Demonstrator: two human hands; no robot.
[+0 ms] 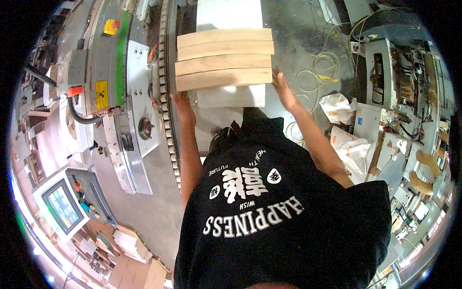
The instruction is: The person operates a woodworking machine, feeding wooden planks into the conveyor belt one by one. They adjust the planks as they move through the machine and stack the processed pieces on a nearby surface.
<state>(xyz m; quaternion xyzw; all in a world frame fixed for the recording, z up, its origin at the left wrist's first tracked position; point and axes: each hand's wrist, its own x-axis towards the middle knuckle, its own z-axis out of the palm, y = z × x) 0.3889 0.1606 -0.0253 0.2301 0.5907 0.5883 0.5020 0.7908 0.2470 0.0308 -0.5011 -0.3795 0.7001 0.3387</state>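
Observation:
Several pale wooden boards (224, 61) lie side by side in front of me, their long edges touching and their ends slightly uneven. Beneath them is a white flat surface (231, 98), seen beyond the far and near edges. My left hand (184, 106) is at the near left corner of the boards, and most of its fingers are hidden there. Just off the right ends, my right hand (285, 90) is held with its fingers stretched out and its palm toward the wood; nothing is in it.
A roller track (166, 72) runs along the left of the boards, beside a machine with a green strip (122, 58). Further left stands a control screen (63, 206). Coiled hose (325, 67) and white plastic bags (347, 149) lie to the right, near more machinery (380, 72).

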